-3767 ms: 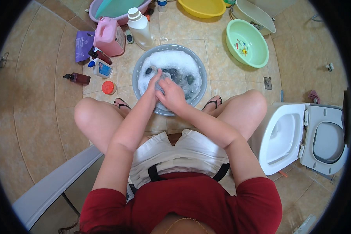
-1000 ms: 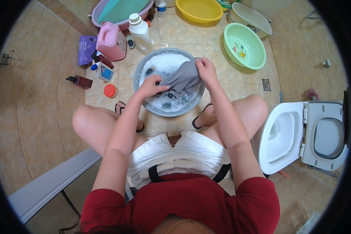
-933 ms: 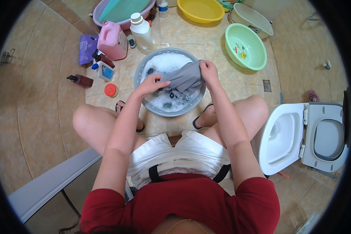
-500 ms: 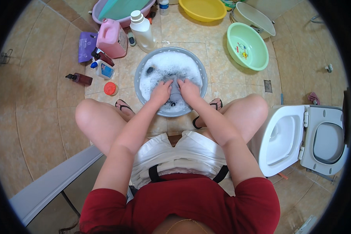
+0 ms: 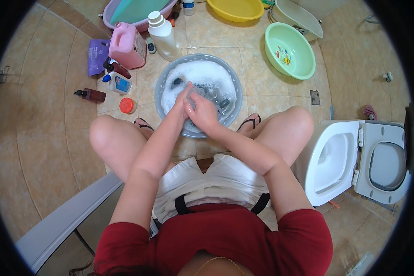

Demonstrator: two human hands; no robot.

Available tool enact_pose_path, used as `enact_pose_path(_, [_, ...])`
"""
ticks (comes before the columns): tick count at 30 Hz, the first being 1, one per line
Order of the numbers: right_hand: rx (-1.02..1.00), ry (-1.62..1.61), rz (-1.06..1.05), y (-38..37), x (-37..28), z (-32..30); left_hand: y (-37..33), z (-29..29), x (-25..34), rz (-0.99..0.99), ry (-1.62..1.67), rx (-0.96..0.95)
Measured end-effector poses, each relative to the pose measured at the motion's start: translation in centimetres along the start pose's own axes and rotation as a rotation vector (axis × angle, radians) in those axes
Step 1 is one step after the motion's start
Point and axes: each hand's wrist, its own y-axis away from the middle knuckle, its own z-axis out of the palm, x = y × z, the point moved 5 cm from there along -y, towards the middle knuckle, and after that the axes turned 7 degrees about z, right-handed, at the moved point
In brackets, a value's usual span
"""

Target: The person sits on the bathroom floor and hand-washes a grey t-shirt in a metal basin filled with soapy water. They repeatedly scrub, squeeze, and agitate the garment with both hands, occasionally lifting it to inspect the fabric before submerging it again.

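A round grey basin [image 5: 160,94] stands on the tiles between my feet, full of white suds [image 5: 202,69]. My left hand [image 5: 182,99] and my right hand [image 5: 202,110] press together over its near left part. The left hand's fingers point away from me, and the right hand closes against its palm. A greyish bit shows between them, but I cannot make out what it is. Wet grey cloth [image 5: 211,93] lies partly sunk in the water beyond the right hand. Dark patches poke through the foam at left and right.
Left of the basin stand a white bottle [image 5: 163,39], a pink jug [image 5: 128,46], several smaller bottles and a red-lidded jar [image 5: 127,106]. A green basin [image 5: 287,53] and a yellow basin [image 5: 237,10] sit beyond. The toilet [image 5: 333,161] is at my right.
My hands were side by side on the grey cloth in the middle of the basin. The right hand has moved left, and both now meet. More dark cloth shows at the basin's right.
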Motion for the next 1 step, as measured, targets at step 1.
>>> enact_pose_path(1, [-0.015,0.028,-0.020,-0.18,0.51,0.29,-0.44,-0.17,-0.16,-0.021,-0.004,0.034])
